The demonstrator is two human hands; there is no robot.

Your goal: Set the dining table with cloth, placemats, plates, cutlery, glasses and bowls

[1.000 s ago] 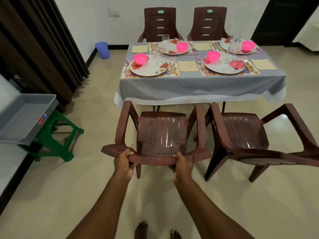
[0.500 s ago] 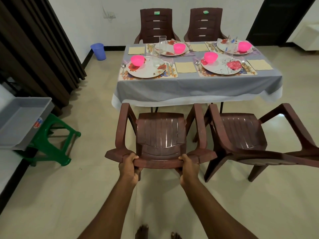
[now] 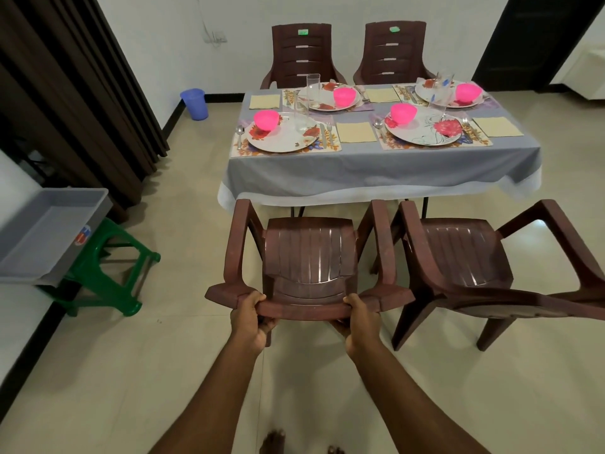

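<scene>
From the head camera, the left hand (image 3: 250, 317) and the right hand (image 3: 358, 317) both hold the top edge of the brown chair (image 3: 309, 257), fingers curled around its backrest. The chair stands on the floor just before the bench (image 3: 376, 168), which carries a grey cloth, four placemats, flowered plates (image 3: 283, 137), pink bowls (image 3: 266, 119), glasses (image 3: 312, 86) and cutlery. A second chair (image 3: 471, 257) stands just beside on the right.

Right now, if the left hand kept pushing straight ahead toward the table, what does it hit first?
The left hand grips the chair by its top rail, so the chair leads. Its front would probably reach the cloth hanging over the table's near edge first; the gap looks small, though depth is unclear.
</scene>
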